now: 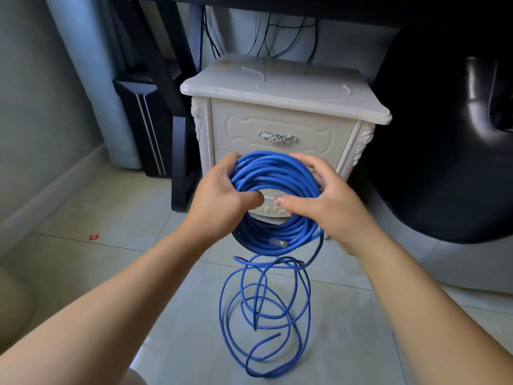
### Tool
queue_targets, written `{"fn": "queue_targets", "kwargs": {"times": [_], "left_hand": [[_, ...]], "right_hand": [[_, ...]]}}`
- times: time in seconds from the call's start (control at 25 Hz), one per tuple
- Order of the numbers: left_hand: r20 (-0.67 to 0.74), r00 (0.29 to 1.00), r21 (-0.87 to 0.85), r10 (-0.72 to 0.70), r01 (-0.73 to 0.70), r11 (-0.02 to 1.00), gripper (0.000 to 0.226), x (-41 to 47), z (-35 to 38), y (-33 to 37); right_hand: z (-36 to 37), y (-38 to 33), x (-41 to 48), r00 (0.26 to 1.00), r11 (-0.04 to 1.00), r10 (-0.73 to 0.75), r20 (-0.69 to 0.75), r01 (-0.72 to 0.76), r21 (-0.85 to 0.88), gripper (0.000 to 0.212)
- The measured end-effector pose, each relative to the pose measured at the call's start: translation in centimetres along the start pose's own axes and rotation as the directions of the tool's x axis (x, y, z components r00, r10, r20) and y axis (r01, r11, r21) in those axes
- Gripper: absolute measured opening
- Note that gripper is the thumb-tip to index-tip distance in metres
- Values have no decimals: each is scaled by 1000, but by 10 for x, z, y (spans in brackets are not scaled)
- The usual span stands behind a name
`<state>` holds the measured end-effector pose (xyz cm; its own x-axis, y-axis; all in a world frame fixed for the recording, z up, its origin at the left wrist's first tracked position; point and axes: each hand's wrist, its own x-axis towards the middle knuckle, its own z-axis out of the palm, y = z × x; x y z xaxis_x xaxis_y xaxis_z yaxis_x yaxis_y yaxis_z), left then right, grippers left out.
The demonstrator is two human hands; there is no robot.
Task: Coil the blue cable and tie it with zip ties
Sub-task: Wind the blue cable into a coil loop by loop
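Note:
A thick round coil of blue cable (273,173) is held upright in the air in front of a cream nightstand. My left hand (222,190) grips the coil's left side, thumb through the middle. My right hand (322,201) grips the right side, thumb reaching into the centre. A clear plug (277,242) shows at the coil's lower edge. From the coil's lower right, the loose blue cable (263,315) drops to the tiled floor and lies in several slack loops. White zip ties (256,79) lie on top of the nightstand, pale and hard to make out.
The cream nightstand (283,123) with a silver drawer handle stands straight ahead. A black leather chair (449,134) fills the right side. Dark desk legs and a black computer tower (144,129) stand at left. A small red scrap (93,237) lies on the floor tiles.

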<state>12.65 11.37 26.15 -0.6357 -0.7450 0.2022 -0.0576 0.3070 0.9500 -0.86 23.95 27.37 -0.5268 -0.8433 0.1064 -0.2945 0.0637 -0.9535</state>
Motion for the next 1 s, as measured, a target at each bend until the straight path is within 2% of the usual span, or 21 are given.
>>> {"fn": "queue_targets", "kwargs": {"times": [0.04, 0.12, 0.24, 0.4, 0.48, 0.6, 0.72, 0.84, 0.92, 1.0], "left_hand": [[-45, 998, -90, -38, 33, 995, 31, 2, -1, 0], [-126, 984, -273, -128, 90, 958, 26, 6, -4, 1], [-144, 964, -408, -225, 149, 900, 24, 8, -3, 0], [-58, 964, -440, -260, 209, 873, 22, -3, 10, 2], [21, 965, -427, -261, 244, 871, 23, -6, 15, 5], [184, 951, -336, -247, 297, 894, 28, -4, 8, 7], [285, 932, -197, -222, 284, 938, 55, 3, -7, 5], [261, 961, -44, -89, 104, 994, 82, 8, -14, 0], [303, 953, 94, 7, -37, 995, 81, 6, -13, -2], [341, 940, 221, 27, -108, 969, 70, 1, -9, -2]], "right_hand": [[-1, 1, 0, 998, 993, 52, 35, -55, 106, 54], [0, 6, -1, 987, 969, 129, 93, -145, 199, 48], [12, 12, -4, 985, 948, 155, 72, -169, 270, 63], [17, 14, 0, 982, 903, 148, -120, -85, 422, 53], [14, 15, 3, 964, 885, 182, -192, -76, 458, 40], [8, 13, 7, 940, 866, 232, -249, -83, 494, 36], [-3, 8, 8, 942, 922, 182, -281, -64, 382, 36], [-10, 1, 5, 972, 999, 24, -234, -12, 49, 48], [-7, -3, 2, 991, 983, -58, -124, 35, -180, 53], [0, -5, -2, 995, 942, -102, -4, 95, -321, 59]]}}
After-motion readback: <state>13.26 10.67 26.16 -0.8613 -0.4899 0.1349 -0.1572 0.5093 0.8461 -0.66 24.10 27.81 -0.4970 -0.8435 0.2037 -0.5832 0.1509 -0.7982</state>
